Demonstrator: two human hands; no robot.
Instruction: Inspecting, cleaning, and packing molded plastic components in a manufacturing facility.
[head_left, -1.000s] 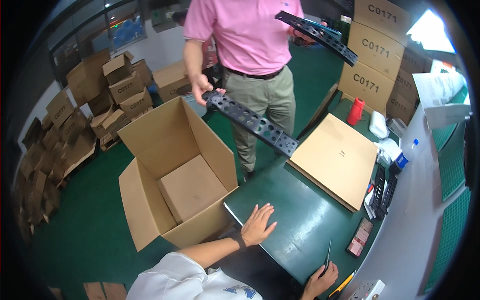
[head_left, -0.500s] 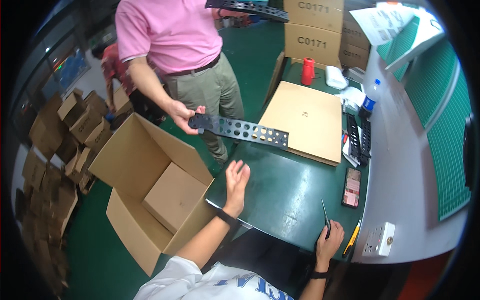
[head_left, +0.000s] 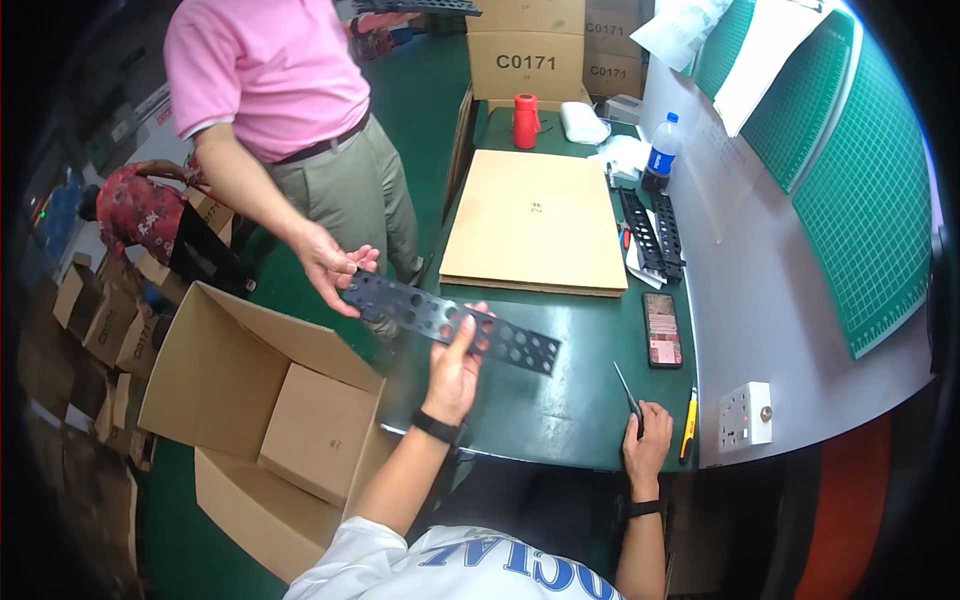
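My left hand [head_left: 455, 372] is closed around a long black perforated plate [head_left: 408, 308], thumb on top, above the green table. A co-worker's hand [head_left: 328, 265] still grips the plate's far left end. On the table's right side, my right hand [head_left: 649, 437] rests with its fingers curled round a thin, pointed dark tool [head_left: 627, 388]; its exact kind is unclear. Just right of that hand lies a yellow utility knife [head_left: 689, 425]. A phone [head_left: 662, 330] lies beyond it on the green table [head_left: 520, 415].
An open carton [head_left: 215, 400] with a smaller box [head_left: 318, 430] inside stands left of the table. Flat cardboard [head_left: 540, 220], a red flask [head_left: 526, 122], a bottle [head_left: 661, 152] and more perforated black parts [head_left: 655, 235] occupy the table's far half. A socket box [head_left: 746, 416] sits at right.
My left hand, open and empty before, has closed on the perforated plate. The plate has come nearer to me. My view has shifted to the right; my right hand keeps its hold on the tool.
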